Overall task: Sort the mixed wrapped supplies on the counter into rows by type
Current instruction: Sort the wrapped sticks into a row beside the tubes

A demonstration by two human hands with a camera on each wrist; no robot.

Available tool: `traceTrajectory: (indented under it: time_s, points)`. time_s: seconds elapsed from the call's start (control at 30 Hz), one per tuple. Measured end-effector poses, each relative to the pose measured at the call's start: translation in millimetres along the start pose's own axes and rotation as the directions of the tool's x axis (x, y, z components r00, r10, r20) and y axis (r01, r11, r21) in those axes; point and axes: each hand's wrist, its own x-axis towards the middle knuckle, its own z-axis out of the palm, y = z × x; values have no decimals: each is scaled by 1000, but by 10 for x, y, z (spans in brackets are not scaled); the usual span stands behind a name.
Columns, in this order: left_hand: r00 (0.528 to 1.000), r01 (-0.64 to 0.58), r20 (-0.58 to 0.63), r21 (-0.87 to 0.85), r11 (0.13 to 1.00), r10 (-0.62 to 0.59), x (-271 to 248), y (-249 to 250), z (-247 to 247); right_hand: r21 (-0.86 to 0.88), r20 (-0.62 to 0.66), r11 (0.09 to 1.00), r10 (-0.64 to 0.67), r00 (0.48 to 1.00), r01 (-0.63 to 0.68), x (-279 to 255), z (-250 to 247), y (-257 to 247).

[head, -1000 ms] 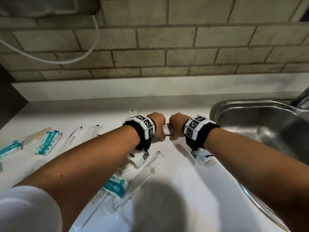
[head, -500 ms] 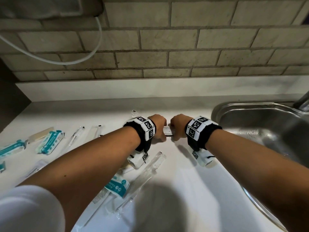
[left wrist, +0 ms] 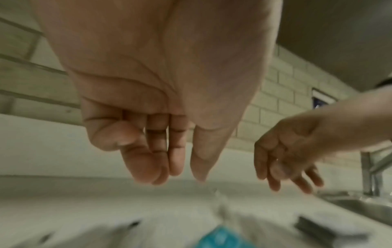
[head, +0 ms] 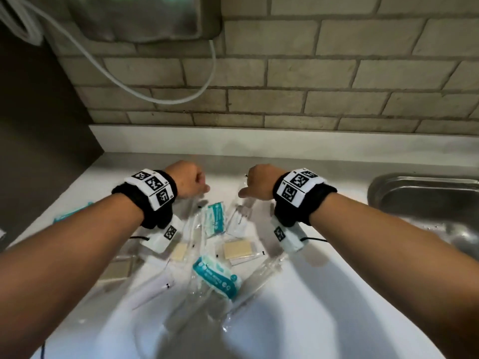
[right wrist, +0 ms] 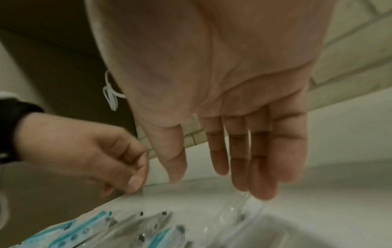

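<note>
Both hands, earlier together gripping one packet, are now apart above the tabletop [head: 298,294]: left hand [head: 187,180] and right hand [head: 260,181], fingers loose, holding nothing. Mixed wrapped supplies [head: 215,270] lie heaped left of the sink [head: 414,187].

Both hands, left hand [head: 187,179] & right hand [head: 260,180], let go, now apart, empty, over pile.

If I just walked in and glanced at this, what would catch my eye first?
Probably the jumbled heap of clear and teal plastic-wrapped supplies lying unsorted on the white counter. Above it hover the left hand and right hand, both empty, each wrist banded with black-and-white square markers. A steel sink sits at the right.
</note>
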Motion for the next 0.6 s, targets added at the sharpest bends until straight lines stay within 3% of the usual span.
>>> traceTrajectory:
  time_s: [0.07,0.17,0.27,0.4,0.53,0.6]
  points:
    - [994,54,90,120,991,-65,-56,-256,153,-10,59,999,43,997,-43,156,104,-178]
    - [972,126,176,167,978,-155,-86,-516,400,-185,97,982,-10,995,28,282,176,-266]
    - [968,164,174,119,979,-183,-25,-597,541,-275,191,960,-6,982,59,274,159,-294]
    - [978,139,147,59,988,-146,57,-601,559,-288,188,958,71,980,-15,313,136,-445]
    - [985,124,116,16,992,-125,123,-668,529,-184,66,972,160,985,-145,411,220,-564]
    - [986,122,119,-7,992,-120,134,-695,521,-5,-9,962,275,961,-275,523,272,-656]
